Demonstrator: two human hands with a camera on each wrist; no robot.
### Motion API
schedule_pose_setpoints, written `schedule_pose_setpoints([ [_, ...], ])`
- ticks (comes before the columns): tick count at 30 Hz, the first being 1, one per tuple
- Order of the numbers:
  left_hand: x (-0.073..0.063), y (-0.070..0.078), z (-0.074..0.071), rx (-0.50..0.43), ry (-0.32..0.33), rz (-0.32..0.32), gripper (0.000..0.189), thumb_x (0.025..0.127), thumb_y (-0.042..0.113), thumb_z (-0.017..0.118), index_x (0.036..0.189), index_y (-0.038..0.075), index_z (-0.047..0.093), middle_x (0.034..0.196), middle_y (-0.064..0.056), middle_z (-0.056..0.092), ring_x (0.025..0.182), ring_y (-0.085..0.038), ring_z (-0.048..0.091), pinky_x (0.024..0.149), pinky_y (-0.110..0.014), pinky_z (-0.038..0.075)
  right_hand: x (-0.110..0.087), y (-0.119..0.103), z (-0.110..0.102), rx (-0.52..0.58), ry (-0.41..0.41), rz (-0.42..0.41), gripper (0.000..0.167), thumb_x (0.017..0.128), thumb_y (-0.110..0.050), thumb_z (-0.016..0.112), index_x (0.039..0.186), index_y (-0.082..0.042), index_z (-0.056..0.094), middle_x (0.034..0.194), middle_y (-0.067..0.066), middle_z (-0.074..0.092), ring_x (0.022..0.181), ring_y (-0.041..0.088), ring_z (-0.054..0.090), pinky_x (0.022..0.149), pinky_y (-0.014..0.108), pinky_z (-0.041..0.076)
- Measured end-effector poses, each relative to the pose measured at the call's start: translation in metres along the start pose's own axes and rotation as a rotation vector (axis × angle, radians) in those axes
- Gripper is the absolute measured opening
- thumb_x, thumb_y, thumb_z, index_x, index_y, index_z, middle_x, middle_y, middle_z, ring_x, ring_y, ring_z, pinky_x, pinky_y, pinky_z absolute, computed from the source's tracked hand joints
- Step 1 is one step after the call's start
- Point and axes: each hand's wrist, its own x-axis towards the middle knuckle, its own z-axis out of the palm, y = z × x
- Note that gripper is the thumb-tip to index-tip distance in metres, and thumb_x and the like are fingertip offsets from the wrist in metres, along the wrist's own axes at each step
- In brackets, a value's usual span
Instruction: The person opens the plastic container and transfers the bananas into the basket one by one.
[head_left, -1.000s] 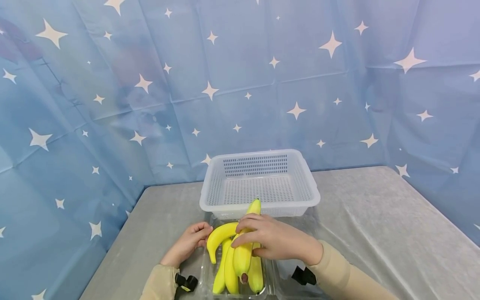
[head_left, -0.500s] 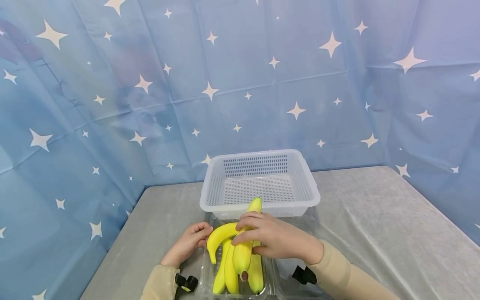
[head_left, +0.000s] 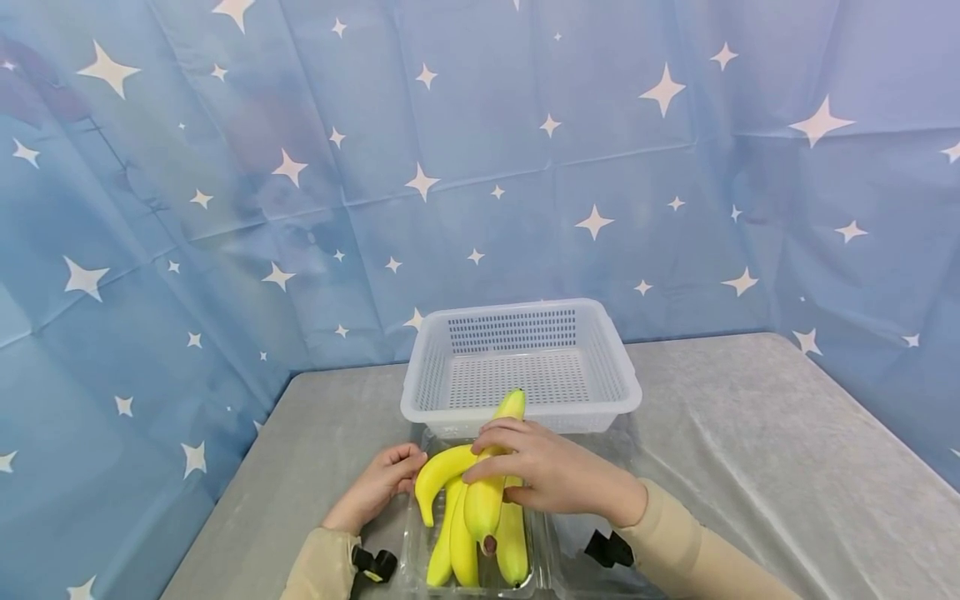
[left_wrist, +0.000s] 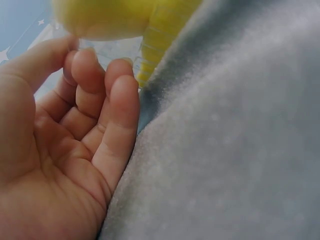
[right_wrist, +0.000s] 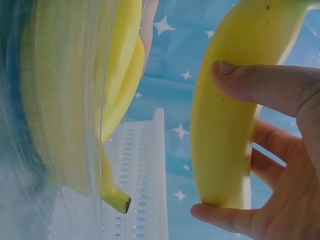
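My right hand (head_left: 555, 471) grips a yellow banana (head_left: 483, 510) lengthwise above a clear plastic box (head_left: 408, 554). In the right wrist view the thumb lies along one side of this banana (right_wrist: 222, 140), the other fingers along the opposite side, and it is apart from the box wall. Several more bananas (head_left: 462, 550) lie inside the box, one curved banana (head_left: 442, 468) across the top of them at the left. My left hand (head_left: 378, 485) is at the box's left edge, thumb and curled fingertips pinching its rim; the left wrist view shows the fingers (left_wrist: 122, 100) against the clear plastic.
Behind the box stands a white perforated basket (head_left: 450, 421), with nothing in it. The box's clear lid (head_left: 585, 575) lies folded out to the right on the grey cloth-covered table (head_left: 720, 433). A blue star-patterned curtain (head_left: 495, 233) borders the table's back and sides.
The banana in my right hand has risen slightly, moving a little toward the basket. My left hand stays at the box edge.
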Motion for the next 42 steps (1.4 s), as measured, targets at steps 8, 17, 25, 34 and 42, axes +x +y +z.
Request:
schedule_pose_setpoints([
  [8,0.0001,0.0005,0.0004,0.005,0.002,-0.005,0.025,0.101,0.024,0.054,0.080,0.010,0.055,0.073,0.001,0.054,0.064,-0.010,0.058,0.063,-0.026,0.051,0.0009,0.0017,0.0000,0.004,0.061,-0.024,0.056,0.073,0.006,0.076,0.120,-0.023,0.065,0.122,-0.001,0.057,0.119,0.018,0.050,0.100,0.033,0.041],
  [17,0.0018,0.0018,0.0009,0.009,0.003,0.000,0.024,0.101,0.023,0.053,0.080,0.010,0.055,0.074,0.000,0.054,0.064,-0.010,0.058,0.063,-0.026,0.052,0.0018,0.0042,-0.0020,-0.013,0.108,-0.052,0.058,0.071,0.006,0.075,0.120,-0.024,0.064,0.120,-0.001,0.057,0.117,0.019,0.051,0.102,0.031,0.040],
  [25,0.0008,0.0015,0.0004,0.010,-0.001,0.003,0.025,0.101,0.025,0.054,0.081,0.010,0.056,0.073,0.001,0.054,0.065,-0.010,0.058,0.063,-0.026,0.051,0.0019,0.0042,-0.0026,-0.020,0.114,-0.044,0.057,0.073,0.006,0.076,0.120,-0.024,0.064,0.120,0.000,0.057,0.118,0.020,0.051,0.103,0.033,0.039],
  [34,0.0003,-0.0010,-0.0003,0.002,-0.003,0.007,0.024,0.101,0.023,0.054,0.081,0.010,0.055,0.073,0.000,0.053,0.063,-0.010,0.057,0.063,-0.026,0.051,0.0023,0.0050,-0.0025,-0.021,0.124,-0.034,0.054,0.075,0.004,0.076,0.120,-0.024,0.064,0.120,0.000,0.057,0.120,0.021,0.050,0.104,0.034,0.038],
  [42,-0.0010,0.0014,0.0021,0.006,0.014,-0.009,0.024,0.101,0.024,0.054,0.081,0.009,0.055,0.073,0.000,0.054,0.064,-0.010,0.057,0.063,-0.026,0.051,0.0026,0.0084,-0.0037,-0.037,0.137,-0.034,0.054,0.075,0.002,0.077,0.120,-0.023,0.063,0.120,0.001,0.058,0.120,0.022,0.050,0.105,0.036,0.038],
])
